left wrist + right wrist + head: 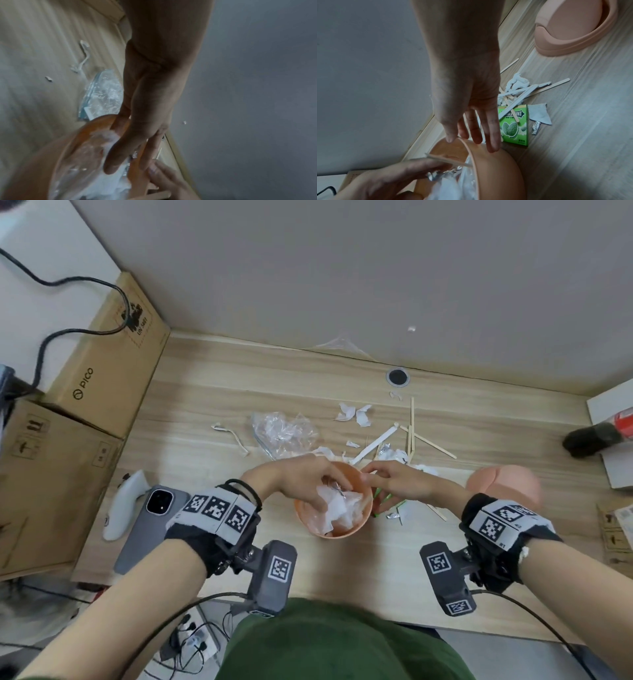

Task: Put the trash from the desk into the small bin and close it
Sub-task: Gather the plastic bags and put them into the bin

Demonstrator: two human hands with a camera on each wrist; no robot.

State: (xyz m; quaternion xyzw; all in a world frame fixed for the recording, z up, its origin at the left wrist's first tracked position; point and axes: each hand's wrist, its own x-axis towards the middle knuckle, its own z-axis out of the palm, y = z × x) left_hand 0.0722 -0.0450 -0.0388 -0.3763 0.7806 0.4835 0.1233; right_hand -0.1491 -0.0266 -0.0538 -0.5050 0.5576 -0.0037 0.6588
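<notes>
The small orange bin (342, 534) (82, 138) (496, 169) stands open near the desk's front, with white tissue and clear plastic inside. My left hand (334, 486) (120, 155) (393, 178) reaches into it, pinching a foil wrapper (435, 177) and a thin wooden stick (447, 161). My right hand (376, 477) (476, 136) rests straight-fingered on the bin's right rim. The bin's lid (503, 486) (573, 33) lies to the right. On the desk lie a crumpled plastic bag (284, 433) (102, 94), a green gum box (513, 125), wooden sticks (412, 426) (556, 83) and paper scraps (356, 414).
A phone (150, 522) and a white controller (123, 505) lie at the left front. Cardboard boxes (102, 364) line the left side. A dark cola bottle (596, 436) lies at the right edge. A round cable hole (397, 377) sits at the back.
</notes>
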